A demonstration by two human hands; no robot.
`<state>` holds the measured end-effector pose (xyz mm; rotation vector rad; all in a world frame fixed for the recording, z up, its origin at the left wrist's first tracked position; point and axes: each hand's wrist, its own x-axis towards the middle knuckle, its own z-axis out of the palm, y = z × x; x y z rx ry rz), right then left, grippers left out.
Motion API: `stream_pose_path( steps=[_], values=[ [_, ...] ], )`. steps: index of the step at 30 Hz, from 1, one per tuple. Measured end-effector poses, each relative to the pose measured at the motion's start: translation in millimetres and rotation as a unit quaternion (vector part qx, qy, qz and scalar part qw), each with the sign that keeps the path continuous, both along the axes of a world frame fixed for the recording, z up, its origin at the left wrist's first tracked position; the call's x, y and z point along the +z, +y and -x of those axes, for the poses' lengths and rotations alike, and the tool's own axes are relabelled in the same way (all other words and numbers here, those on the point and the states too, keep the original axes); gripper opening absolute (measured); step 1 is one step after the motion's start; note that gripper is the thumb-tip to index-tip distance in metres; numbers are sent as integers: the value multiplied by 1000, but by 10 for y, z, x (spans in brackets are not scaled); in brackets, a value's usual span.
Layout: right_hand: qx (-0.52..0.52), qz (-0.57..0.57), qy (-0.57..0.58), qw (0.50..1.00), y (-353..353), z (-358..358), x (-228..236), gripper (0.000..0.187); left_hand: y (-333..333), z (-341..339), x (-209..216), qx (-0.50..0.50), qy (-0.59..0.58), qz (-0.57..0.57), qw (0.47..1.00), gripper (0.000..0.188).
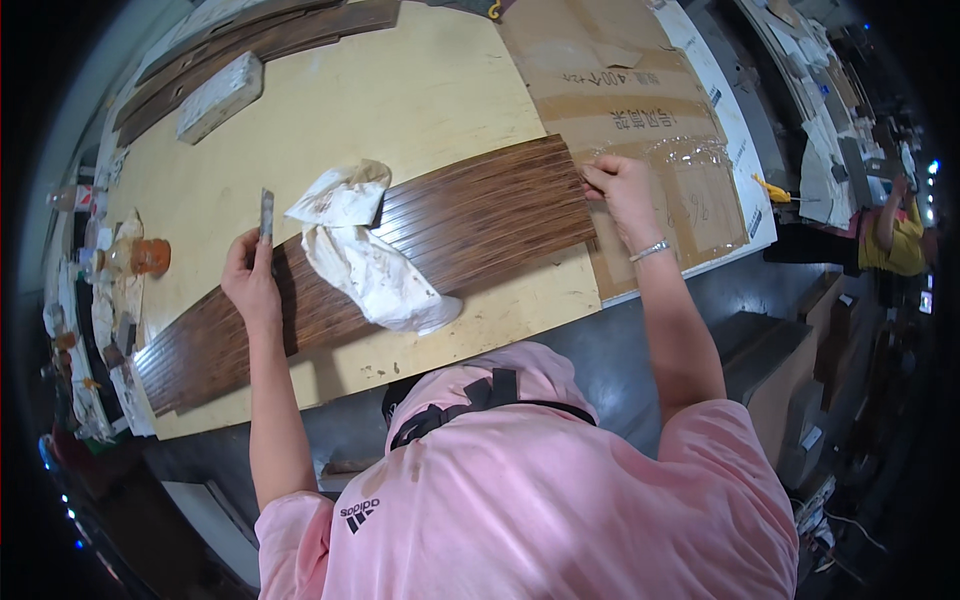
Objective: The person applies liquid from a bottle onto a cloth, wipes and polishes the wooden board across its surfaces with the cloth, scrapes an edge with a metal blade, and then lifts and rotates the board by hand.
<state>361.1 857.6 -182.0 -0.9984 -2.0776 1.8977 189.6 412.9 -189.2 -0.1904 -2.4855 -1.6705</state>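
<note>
A long dark brown wood plank (490,210) with a grooved grain lies across the work table. My left hand (250,280) is closed around a narrow, flat-bladed scraper (266,213), which points away from me over the plank's far edge. At the plank's right end, the fingers of my right hand (627,195) are pinched together; whatever they hold is too small or hidden to make out. A crumpled, stained white cloth (375,275) is draped over the plank's middle, between my hands.
Flattened cardboard (640,110) covers the table's right side. A white block (222,97) and several dark planks (270,42) lie at the far left. An orange-brown jar (150,257) stands at the left edge. A yellow-handled tool (770,188) lies right; beyond is a person in yellow (895,240).
</note>
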Motion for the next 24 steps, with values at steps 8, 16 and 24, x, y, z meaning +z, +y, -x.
stream_pose_path(
  steps=[8, 16, 24],
  values=[
    [-80, -302, 109, 944, -626, 40, 200, 18, 64, 2, -46, -1, 21, 39, 999, 13],
    [214, -456, 82, 860, -2244, 465, 401, 78, -1195, 393, 225, 7, 16, -35, 999, 12],
    [141, -567, 78, 808, -2911, 779, 53, 48, -3765, 1161, 147, 158, -1, 209, 965, 16]
  ],
)
